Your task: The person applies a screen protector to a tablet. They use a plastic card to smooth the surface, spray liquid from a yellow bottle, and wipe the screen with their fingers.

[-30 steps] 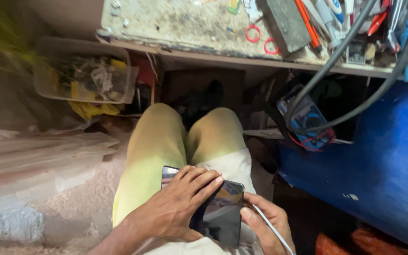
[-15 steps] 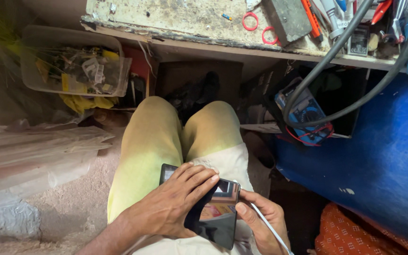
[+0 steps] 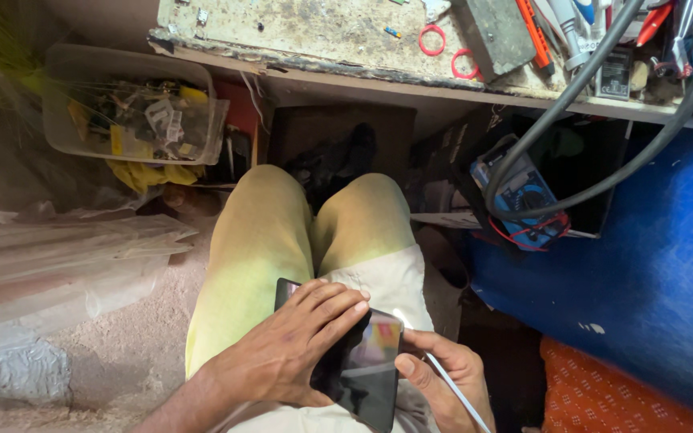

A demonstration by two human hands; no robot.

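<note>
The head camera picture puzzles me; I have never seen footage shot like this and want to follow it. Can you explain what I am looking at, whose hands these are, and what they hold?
The camera sits on a person's head and looks down, so you see their own lap and hands from above. There is no machine here, only two bare hands. The left hand lies spread across a dark flat phone resting on the person's knees, which are in yellowish trousers. The right hand steadies the phone's edge and also holds a thin white tool; what kind is too small to tell. Ahead is a worn workbench strewn with tools and red scissors. Black cables hang from it near a blue meter. To the left stands a clear plastic box of small parts.
</note>
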